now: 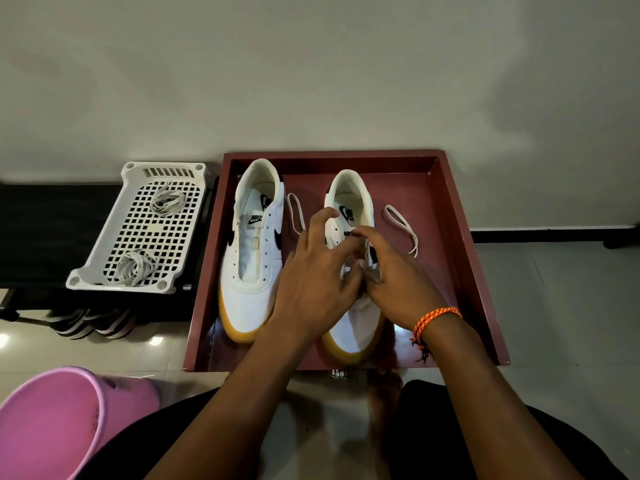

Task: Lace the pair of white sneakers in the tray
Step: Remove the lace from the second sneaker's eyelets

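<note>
Two white sneakers with gum soles stand side by side in a dark red tray, toes toward me. The left sneaker has bare eyelets and no lace. Both hands work over the middle of the right sneaker. My left hand covers its eyelet rows, fingers curled, and my right hand pinches a white lace there. One end of that lace loops out between the shoes; the other end lies on the tray floor to the right. How the fingers hold the lace is hidden.
A white perforated basket with two bundles of spare laces sits on a black stand left of the tray. A pink bucket stands at the lower left. Dark sandals lie under the stand. The wall rises behind the tray.
</note>
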A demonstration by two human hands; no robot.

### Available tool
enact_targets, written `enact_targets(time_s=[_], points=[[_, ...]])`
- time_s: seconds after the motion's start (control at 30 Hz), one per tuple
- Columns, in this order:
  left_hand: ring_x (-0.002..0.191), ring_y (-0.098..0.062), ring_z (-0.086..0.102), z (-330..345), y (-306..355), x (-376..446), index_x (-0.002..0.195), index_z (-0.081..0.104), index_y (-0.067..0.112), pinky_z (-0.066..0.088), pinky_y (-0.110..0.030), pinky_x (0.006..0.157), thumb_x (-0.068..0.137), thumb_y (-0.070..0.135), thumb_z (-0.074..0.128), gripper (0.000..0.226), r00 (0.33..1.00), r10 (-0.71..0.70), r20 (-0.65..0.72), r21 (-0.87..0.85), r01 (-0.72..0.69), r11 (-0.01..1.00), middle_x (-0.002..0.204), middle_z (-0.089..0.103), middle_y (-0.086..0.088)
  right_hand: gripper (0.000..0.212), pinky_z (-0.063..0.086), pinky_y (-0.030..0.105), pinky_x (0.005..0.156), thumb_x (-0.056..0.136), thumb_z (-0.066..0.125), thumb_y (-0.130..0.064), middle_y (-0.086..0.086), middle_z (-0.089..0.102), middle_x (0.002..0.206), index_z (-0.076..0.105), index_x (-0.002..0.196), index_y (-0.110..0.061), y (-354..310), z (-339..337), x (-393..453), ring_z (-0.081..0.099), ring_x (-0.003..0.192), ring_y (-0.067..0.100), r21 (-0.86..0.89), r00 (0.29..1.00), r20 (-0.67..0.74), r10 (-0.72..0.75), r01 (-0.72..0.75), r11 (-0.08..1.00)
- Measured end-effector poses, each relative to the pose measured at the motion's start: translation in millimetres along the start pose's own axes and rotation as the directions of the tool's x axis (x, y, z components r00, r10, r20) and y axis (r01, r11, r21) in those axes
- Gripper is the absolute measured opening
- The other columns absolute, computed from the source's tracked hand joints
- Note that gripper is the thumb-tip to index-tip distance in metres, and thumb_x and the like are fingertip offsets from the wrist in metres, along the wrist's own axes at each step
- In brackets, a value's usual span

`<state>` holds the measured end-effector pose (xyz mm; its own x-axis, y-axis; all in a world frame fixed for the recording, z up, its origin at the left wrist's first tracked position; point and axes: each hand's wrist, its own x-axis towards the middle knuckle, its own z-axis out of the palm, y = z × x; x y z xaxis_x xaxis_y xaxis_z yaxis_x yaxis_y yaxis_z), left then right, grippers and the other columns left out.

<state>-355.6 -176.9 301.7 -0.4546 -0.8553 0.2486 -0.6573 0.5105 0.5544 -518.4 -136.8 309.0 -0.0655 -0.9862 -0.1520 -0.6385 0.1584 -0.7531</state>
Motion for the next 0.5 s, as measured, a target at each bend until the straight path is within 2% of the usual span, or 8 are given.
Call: enact_targets(time_s=[0.07, 0.13, 0.23, 0.3, 0.37, 0.43, 0.5], points=[[0.135, -0.027, 0.049, 3.1, -1.2, -2.9, 0.115, 0.072, 0.031, 0.058, -0.047, 0.085, 0.101, 0.044, 0.058, 0.024, 1.0, 0.006, 0.029, 0.065, -0.008, 0.998, 0.168, 0.026, 0.0, 0.059, 0.051, 0.032, 0.074, 0.102, 0.059, -0.018, -0.008, 0.065, 0.12, 0.036, 0.149, -0.044, -1.8, -0.6, -0.7, 0.065, 0.093, 0.017, -0.006, 1.0, -0.009, 0.0, -0.001, 1.0], [0.136, -0.028, 0.047, 4.4, -1.5, -4.7, 0.106, 0.073, 0.03, 0.057, -0.049, 0.086, 0.101, 0.046, 0.056, 0.024, 0.999, -0.008, 0.051, 0.075, 0.004, 0.997, 0.171, 0.022, 0.002, 0.059, 0.054, 0.037, 0.073, 0.099, 0.062, -0.017, -0.007, 0.069, 0.113, 0.037, 0.146, -0.044, -1.4, 0.3, -1.3, 0.068, 0.089, 0.019, -0.023, 1.0, -0.015, 0.002, -0.003, 1.0], [0.132, -0.029, 0.049, 5.9, -3.6, -3.4, 0.097, 0.074, 0.025, 0.059, -0.049, 0.076, 0.098, 0.031, 0.067, 0.009, 0.997, -0.04, 0.063, 0.057, 0.036, 0.998, 0.172, 0.018, 0.006, 0.061, 0.045, 0.03, 0.059, 0.098, 0.067, -0.02, -0.011, 0.059, 0.077, 0.037, 0.143, -0.046, 1.0, -2.7, -2.3, 0.061, 0.067, 0.012, -0.055, 1.0, -0.018, 0.021, -0.022, 0.998], [0.132, -0.027, 0.049, 6.6, -4.3, -2.2, 0.095, 0.075, 0.024, 0.059, -0.043, 0.071, 0.097, 0.025, 0.071, 0.004, 0.996, -0.054, 0.066, 0.048, 0.051, 0.998, 0.172, 0.019, 0.008, 0.062, 0.04, 0.027, 0.056, 0.096, 0.07, -0.022, -0.012, 0.054, 0.069, 0.037, 0.143, -0.047, 1.3, -4.9, -3.6, 0.056, 0.06, 0.006, -0.074, 1.0, -0.023, 0.016, -0.018, 0.997], [0.133, -0.026, 0.049, 8.0, -5.7, -1.3, 0.095, 0.076, 0.024, 0.057, -0.037, 0.071, 0.098, 0.024, 0.072, 0.005, 0.996, -0.062, 0.063, 0.017, 0.061, 0.998, 0.171, 0.02, 0.011, 0.063, 0.048, 0.033, 0.056, 0.095, 0.073, -0.025, -0.008, 0.06, 0.071, 0.036, 0.141, -0.049, 0.8, -5.3, -3.9, 0.059, 0.06, 0.008, -0.073, 1.0, -0.026, 0.011, -0.013, 0.997], [0.133, -0.026, 0.053, 8.8, -8.2, 0.2, 0.096, 0.076, 0.024, 0.059, -0.043, 0.08, 0.1, 0.024, 0.07, 0.007, 0.997, -0.059, 0.042, -0.054, 0.061, 0.997, 0.17, 0.024, 0.012, 0.066, 0.058, 0.04, 0.063, 0.093, 0.076, -0.027, -0.005, 0.066, 0.079, 0.036, 0.141, -0.05, 0.5, -4.6, -3.8, 0.062, 0.063, 0.011, -0.067, 1.0, -0.026, 0.015, -0.017, 0.998], [0.125, -0.016, 0.06, 6.3, -10.2, 3.5, 0.094, 0.074, 0.023, 0.06, -0.046, 0.085, 0.102, 0.023, 0.068, 0.011, 0.995, -0.095, -0.005, -0.165, 0.093, 0.982, 0.166, 0.031, 0.012, 0.072, 0.062, 0.044, 0.071, 0.09, 0.08, -0.027, -0.005, 0.071, 0.097, 0.035, 0.141, -0.051, -0.2, -3.6, -3.6, 0.067, 0.072, 0.012, -0.065, 0.999, -0.026, 0.022, -0.024, 0.998]])
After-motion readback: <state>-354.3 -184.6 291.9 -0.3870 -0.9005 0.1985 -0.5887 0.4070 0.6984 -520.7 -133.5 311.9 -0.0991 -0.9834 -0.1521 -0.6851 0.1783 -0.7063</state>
